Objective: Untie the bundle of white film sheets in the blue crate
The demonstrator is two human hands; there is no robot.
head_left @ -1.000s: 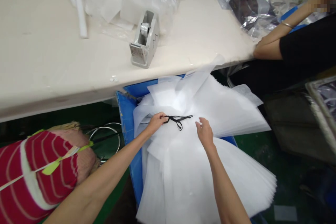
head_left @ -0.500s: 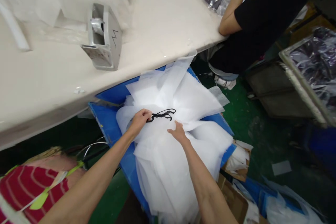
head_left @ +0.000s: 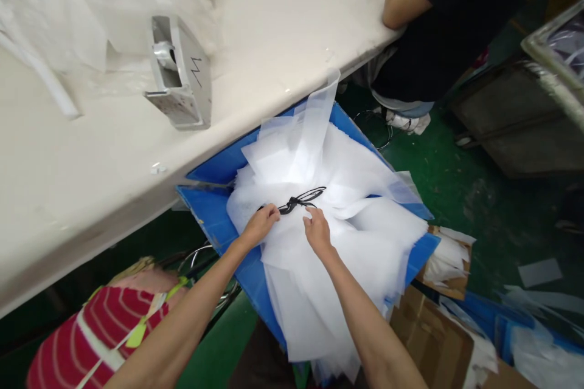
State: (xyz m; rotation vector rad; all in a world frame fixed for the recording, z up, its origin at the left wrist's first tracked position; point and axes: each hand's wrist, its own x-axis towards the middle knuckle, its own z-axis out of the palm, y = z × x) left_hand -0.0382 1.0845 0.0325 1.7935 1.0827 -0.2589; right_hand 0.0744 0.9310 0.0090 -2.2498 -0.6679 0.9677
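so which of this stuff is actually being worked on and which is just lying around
In hand:
- black cord, pinched by left hand and right hand
- white sheets under it
- blue bin holding them

Lying about:
- tape dispenser on table
- red striped bundle
- cardboard box

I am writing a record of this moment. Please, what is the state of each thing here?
left hand: closed, pinching the black cord
right hand: fingers on the cord's knot
black cord: knotted, lying on the sheets
white sheets: loose pile, spilling over the bin
blue bin: full
tape dispenser: standing on the table
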